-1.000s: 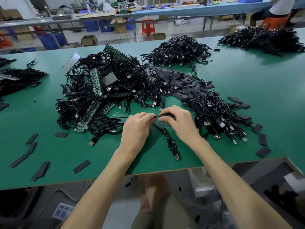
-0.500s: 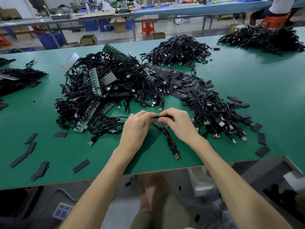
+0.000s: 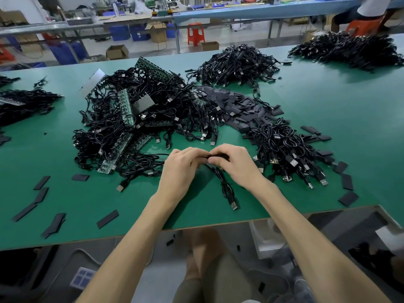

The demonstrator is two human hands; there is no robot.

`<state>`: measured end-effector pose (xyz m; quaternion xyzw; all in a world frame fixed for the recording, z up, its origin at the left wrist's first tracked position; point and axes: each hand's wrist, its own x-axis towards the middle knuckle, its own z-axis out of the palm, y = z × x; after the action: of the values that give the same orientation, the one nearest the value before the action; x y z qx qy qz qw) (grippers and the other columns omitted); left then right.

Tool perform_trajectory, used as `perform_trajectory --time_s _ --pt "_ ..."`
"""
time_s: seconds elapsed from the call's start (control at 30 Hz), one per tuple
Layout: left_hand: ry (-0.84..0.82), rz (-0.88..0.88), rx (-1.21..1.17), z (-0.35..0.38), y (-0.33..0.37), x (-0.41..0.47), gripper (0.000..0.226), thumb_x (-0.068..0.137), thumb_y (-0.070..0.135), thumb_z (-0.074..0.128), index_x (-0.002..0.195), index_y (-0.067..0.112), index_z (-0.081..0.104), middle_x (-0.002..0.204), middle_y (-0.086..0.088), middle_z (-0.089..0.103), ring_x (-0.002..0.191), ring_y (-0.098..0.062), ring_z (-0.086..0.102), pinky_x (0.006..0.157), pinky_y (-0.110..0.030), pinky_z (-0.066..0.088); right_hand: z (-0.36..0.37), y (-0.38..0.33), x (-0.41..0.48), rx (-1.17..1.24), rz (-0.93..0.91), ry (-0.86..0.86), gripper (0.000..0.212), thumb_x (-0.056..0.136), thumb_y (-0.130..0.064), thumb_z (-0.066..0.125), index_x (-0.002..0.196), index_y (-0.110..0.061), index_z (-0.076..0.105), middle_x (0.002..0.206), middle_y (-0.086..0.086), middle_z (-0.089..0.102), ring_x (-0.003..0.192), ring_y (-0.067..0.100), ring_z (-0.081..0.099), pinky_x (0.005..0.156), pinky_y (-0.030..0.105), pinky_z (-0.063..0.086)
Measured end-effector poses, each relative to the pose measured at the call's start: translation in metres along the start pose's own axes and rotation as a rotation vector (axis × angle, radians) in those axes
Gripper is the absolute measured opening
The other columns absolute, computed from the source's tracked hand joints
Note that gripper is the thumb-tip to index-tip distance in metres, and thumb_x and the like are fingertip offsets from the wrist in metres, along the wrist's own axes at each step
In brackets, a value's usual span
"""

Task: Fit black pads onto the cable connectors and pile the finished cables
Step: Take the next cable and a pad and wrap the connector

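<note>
Cable (image 3: pixel 224 185): thin, black, loosely coiled

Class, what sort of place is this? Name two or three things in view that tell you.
Probably a factory assembly floor: heaps of black cables cover a long green worktable, circuit boards lie among them, and cardboard boxes and blue bins sit by further benches.

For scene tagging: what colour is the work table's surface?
The table surface is green; head view shows it.
</note>
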<state>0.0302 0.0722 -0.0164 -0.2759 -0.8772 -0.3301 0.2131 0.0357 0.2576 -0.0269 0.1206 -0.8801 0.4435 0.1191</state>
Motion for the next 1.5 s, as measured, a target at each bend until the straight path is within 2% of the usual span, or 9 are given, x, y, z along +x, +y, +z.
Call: perform_trajectory --time_s 0.07,0.2,0.33,0.43,0.63,0.77,0.87,1.07,1.5 --pt "0.022 -0.039 -0.037 -0.0002 -0.0009 0.0016 0.012 0.093 0.012 0.069 0.103 0.016 0.075 0.092 0.008 0.076 0.08 -0.015 0.068 0.087 -0.034 0.039 0.0004 0.0002 0.0002 0.025 0.011 0.016 0.017 0.09 -0.021 0.077 0.106 -0.014 0.077 0.094 -0.008 0.071 0.088 -0.01 0.06 0.077 0.004 0.041" --pt "-0.015 -0.093 -0.034 0.0016 -0.0039 0.0055 0.009 0.092 0.017 0.073 0.1 0.014 0.077 0.096 0.002 0.073 0.085 -0.022 0.066 0.089 -0.043 0.046 -0.0002 0.0006 -0.0001 0.066 0.026 0.067 0.017 0.086 -0.022 0.081 0.102 -0.019 0.078 0.093 -0.014 0.072 0.088 -0.01 0.063 0.079 0.004 0.042" --pt "-0.025 -0.057 0.048 0.0033 -0.0033 0.0036 0.008 0.092 0.02 0.073 0.096 0.015 0.078 0.092 0.003 0.073 0.077 -0.021 0.058 0.082 -0.028 0.032 -0.001 0.0002 -0.0012 0.117 0.037 0.069 0.011 0.085 -0.022 0.082 0.095 -0.019 0.08 0.081 -0.015 0.073 0.067 -0.003 0.065 0.065 0.01 0.046" --pt "-0.031 -0.05 0.07 0.0026 -0.0029 0.0033 0.007 0.091 0.018 0.073 0.095 0.015 0.078 0.091 0.004 0.074 0.075 -0.018 0.052 0.08 -0.024 0.027 0.0001 -0.0002 -0.0018 0.134 0.049 0.023 0.01 0.083 -0.02 0.083 0.093 -0.019 0.08 0.074 -0.005 0.075 0.056 0.009 0.064 0.061 0.023 0.055" --pt "0.028 -0.094 0.059 0.0025 0.0007 0.0045 0.008 0.095 0.018 0.07 0.095 0.012 0.076 0.092 0.002 0.073 0.078 -0.022 0.061 0.084 -0.03 0.033 -0.0006 0.0006 -0.0022 0.337 0.105 0.082 0.024 0.082 -0.016 0.085 0.104 -0.021 0.075 0.079 -0.004 0.076 0.06 0.013 0.068 0.058 0.025 0.056" --pt "0.053 -0.151 0.001 0.0 -0.002 0.0049 0.01 0.097 0.019 0.068 0.097 0.011 0.075 0.088 0.004 0.07 0.078 -0.023 0.063 0.09 -0.036 0.039 -0.0046 0.0008 -0.0013 0.481 0.095 0.154 0.022 0.084 -0.008 0.082 0.105 -0.009 0.073 0.075 0.005 0.074 0.062 0.019 0.071 0.061 0.028 0.057" --pt "0.021 -0.112 0.037 0.0018 -0.0002 0.0051 0.011 0.097 0.019 0.069 0.097 0.01 0.075 0.089 0.002 0.071 0.077 -0.023 0.063 0.085 -0.032 0.035 -0.0041 -0.0008 -0.002 0.5 0.062 0.111 0.024 0.088 -0.005 0.078 0.111 -0.006 0.071 0.073 0.012 0.073 0.065 0.025 0.075 0.061 0.025 0.056" --pt "0.005 -0.101 0.02 0.0019 0.0 0.0048 0.009 0.096 0.016 0.069 0.095 0.01 0.076 0.09 0.002 0.073 0.076 -0.027 0.062 0.084 -0.026 0.03 -0.0035 0.0006 -0.0024 0.52 0.054 0.079 0.013 0.088 -0.006 0.078 0.099 -0.005 0.071 0.077 0.013 0.076 0.07 0.029 0.076 0.063 0.03 0.059" --pt "0.006 -0.116 -0.061 0.0007 -0.0002 0.0041 0.009 0.093 0.007 0.069 0.089 0.01 0.076 0.078 0.002 0.074 0.067 -0.023 0.065 0.091 -0.037 0.039 -0.0013 -0.0004 -0.0023 0.541 0.075 0.055 0.012 0.087 -0.002 0.077 0.097 -0.005 0.071 0.076 0.013 0.077 0.07 0.03 0.077 0.061 0.028 0.059"
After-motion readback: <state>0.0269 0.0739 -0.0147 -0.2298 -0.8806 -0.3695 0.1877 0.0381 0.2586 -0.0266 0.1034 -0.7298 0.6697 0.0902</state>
